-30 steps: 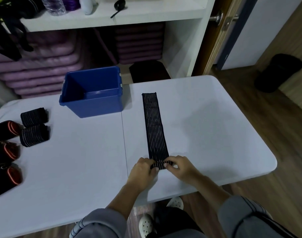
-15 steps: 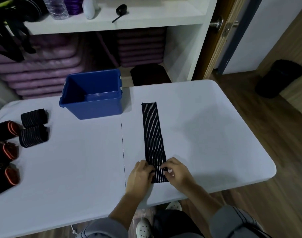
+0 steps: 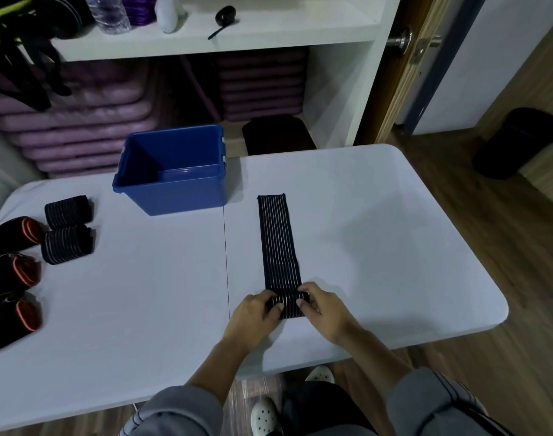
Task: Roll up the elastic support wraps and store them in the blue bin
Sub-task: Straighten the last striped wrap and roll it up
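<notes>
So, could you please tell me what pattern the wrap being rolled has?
The wrap is black with thin pale lengthwise stripes; the head view shows it.

I count one blue bin (image 3: 174, 199) on the one tabletop (image 3: 379, 234). One long striped wrap (image 3: 278, 240). Two rolled striped wraps (image 3: 67, 208) (image 3: 68, 243). Three black-and-orange rolls (image 3: 14, 234) (image 3: 12, 272) (image 3: 11, 319). Two hands: left hand (image 3: 253, 316), right hand (image 3: 327, 313). On the shelf (image 3: 284, 29): one clear bottle (image 3: 107, 14), one white bottle (image 3: 166, 14).
</notes>
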Available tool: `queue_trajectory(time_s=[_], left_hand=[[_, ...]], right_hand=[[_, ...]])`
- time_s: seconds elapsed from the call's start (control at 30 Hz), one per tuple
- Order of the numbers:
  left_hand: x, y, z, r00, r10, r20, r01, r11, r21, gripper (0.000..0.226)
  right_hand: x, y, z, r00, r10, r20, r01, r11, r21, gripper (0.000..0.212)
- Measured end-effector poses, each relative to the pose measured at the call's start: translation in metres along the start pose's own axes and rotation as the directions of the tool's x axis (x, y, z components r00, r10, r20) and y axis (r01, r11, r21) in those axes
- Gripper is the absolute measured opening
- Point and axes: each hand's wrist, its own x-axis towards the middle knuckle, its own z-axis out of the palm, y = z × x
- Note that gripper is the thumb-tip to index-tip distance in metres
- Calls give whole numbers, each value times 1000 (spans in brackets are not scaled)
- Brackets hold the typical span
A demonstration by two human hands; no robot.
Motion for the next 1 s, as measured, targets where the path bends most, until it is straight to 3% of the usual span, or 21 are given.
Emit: queue_trajectory(time_s=[0.1, 0.23, 0.3, 0.4, 0.53, 0.7, 0.83, 0.9, 1.0], left_hand=[[2, 7, 7, 988, -133, -77, 134, 991, 3, 31], [1, 8, 10, 973, -154, -173, 188, 961, 203, 43], [0, 3, 8, 981, -11, -195, 60, 967, 246, 44], [-1, -13, 6, 967, 238, -96, -196, 927, 320, 37], [-1, -22, 0, 972, 236, 18, -226, 904, 363, 61], [6, -15, -8, 980, 198, 2, -193, 953, 233, 48], [1, -22, -11, 969, 240, 53, -246, 932, 267, 59], [-4, -24, -9, 969, 244, 34, -245, 941, 233, 59], [-6, -22, -5, 977, 211, -32, -205, 969, 135, 41]], right_hand=[[4, -7, 6, 999, 28, -38, -31, 997, -70, 27], [4, -9, 8, 992, -32, -123, 14, 989, -146, 39], [4, -6, 7, 990, -107, -92, 89, 981, -173, 36], [2, -1, 5, 986, -163, -39, 152, 968, -199, 40], [3, 3, 2, 984, -175, 29, 177, 960, -215, 59], [4, -5, 3, 996, -93, -14, 92, 994, -50, 46], [4, -2, 3, 998, -34, 54, 32, 999, 33, 47], [3, -3, 2, 999, 1, 35, -3, 998, 57, 33], [7, -5, 4, 997, 1, -80, 6, 996, 91, 7]])
